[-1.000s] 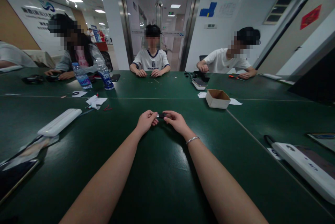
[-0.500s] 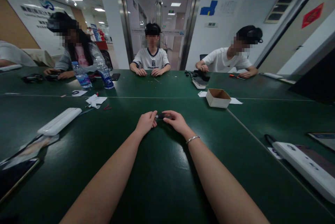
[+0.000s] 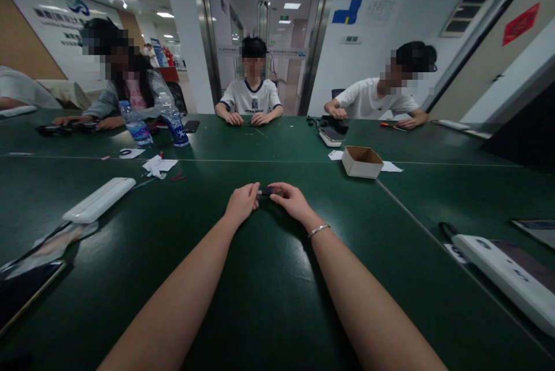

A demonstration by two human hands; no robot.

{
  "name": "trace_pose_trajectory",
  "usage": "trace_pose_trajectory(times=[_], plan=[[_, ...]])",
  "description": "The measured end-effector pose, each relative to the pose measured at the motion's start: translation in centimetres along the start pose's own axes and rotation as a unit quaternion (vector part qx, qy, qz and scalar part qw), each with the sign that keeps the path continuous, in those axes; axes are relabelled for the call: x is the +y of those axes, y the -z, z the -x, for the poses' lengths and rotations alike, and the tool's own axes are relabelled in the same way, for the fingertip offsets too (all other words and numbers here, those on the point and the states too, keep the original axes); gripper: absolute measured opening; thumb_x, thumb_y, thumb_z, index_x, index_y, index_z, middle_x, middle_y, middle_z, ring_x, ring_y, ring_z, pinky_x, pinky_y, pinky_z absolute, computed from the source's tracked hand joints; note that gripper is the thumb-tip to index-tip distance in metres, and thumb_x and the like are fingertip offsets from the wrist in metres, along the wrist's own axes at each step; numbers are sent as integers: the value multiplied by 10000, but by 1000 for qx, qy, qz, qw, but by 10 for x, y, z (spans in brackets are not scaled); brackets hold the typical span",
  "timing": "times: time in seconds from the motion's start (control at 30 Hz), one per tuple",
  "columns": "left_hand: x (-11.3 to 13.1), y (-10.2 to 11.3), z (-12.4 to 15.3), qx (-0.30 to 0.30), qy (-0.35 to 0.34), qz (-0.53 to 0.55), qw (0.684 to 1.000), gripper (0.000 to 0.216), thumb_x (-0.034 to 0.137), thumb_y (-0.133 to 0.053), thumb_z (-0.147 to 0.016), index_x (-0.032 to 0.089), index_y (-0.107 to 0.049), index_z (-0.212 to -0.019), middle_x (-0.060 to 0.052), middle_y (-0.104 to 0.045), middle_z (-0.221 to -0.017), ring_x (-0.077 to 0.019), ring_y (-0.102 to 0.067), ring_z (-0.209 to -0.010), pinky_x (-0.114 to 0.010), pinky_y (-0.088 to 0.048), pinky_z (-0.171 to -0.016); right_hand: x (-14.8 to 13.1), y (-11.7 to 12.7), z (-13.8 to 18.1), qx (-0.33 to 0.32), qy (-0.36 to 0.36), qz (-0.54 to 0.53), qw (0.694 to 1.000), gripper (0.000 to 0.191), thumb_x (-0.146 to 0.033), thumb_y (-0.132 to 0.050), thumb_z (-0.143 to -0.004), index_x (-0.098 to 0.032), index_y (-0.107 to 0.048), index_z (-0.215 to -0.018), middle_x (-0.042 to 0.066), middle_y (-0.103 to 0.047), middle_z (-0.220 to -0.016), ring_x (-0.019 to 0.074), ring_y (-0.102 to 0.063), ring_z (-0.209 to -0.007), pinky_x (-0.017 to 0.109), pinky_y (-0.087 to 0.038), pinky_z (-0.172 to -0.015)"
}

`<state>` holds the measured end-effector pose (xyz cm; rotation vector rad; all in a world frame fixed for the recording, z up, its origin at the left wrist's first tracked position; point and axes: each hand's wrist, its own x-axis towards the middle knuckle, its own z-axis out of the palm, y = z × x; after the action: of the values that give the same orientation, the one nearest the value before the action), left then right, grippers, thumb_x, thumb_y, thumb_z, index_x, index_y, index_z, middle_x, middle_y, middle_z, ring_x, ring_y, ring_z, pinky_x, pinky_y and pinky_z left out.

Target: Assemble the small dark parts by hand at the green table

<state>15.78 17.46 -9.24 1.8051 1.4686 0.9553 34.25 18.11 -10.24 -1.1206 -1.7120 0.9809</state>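
My left hand and my right hand meet over the middle of the dark green table. Between their fingertips they pinch a small dark object with a pale metal end. It is too small to name. Both hands have the fingers curled closed around it. A thin silver bracelet circles my right wrist. Both forearms stretch out from the near edge.
A small open cardboard box sits ahead on the right. White power strips lie at the left and the near right. Two water bottles and paper scraps are at the far left. Three people sit across the table.
My hands have stayed together on the small object, with only slight finger movement. The person at the far left has stretched a hand further along the table.
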Motion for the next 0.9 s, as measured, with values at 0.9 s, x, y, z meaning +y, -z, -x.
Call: trace_pose_trajectory(times=[0.9], plan=[[-8,-2,-8,39,-70,49,996,256,291,-437,-887,207,-613,-1053,-50,-619,-969,-170,-582,-913,-303,-447,-855,4,-3,-1,15,-19,-68,997,327,-282,-647,-756,-159,-632,-1059,-10,-599,-703,127,-543,-604,251,-427,-565]])
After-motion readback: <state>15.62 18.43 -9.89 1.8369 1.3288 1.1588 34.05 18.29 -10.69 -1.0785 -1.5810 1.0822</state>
